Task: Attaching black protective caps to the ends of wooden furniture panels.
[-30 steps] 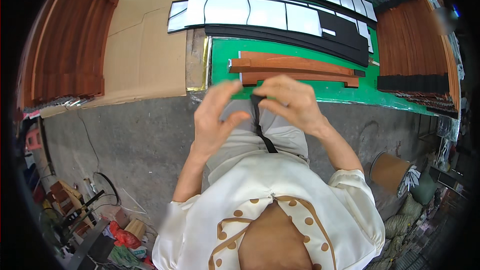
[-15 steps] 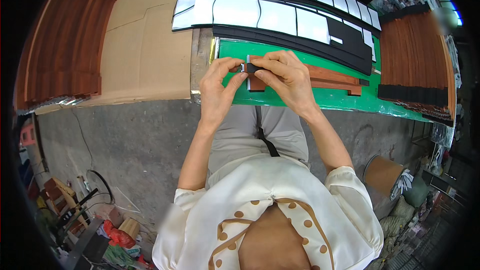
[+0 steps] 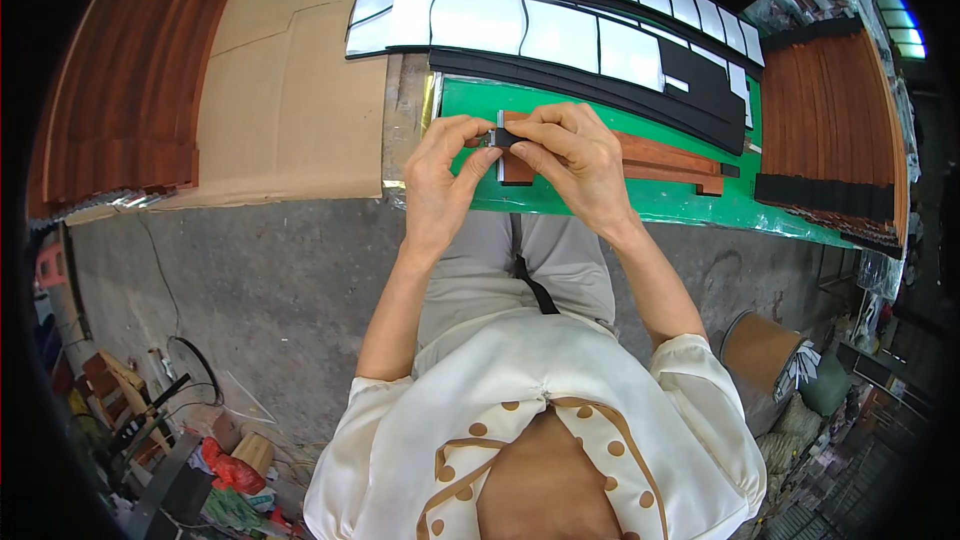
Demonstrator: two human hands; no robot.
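Both hands meet over the green table top (image 3: 472, 198), pinching at a small black piece with a silvery end (image 3: 507, 138). My left hand (image 3: 441, 172) has thumb and index finger closed at the silvery end. From the other side, my right hand (image 3: 583, 162) grips the black part between thumb and fingers. What exactly the piece is, I cannot make out. Under the hands lie reddish-brown wood-look strips (image 3: 665, 156); one has a pale end edge, and a black end shows at the far right. My right hand partly covers these strips.
Beyond the hands lie black strips with white glossy panels (image 3: 560, 37). Stacked reddish-brown slats stand at the left (image 3: 125, 70) and right (image 3: 828, 120). A cardboard sheet (image 3: 300, 105) covers the table's left part. On the floor are a round brown drum (image 3: 762, 352) and a red bag (image 3: 236, 468).
The pinched piece and my left fingertips have shifted very slightly, with the silvery end now closer to the strip's pale edge. Both hands keep their grip.
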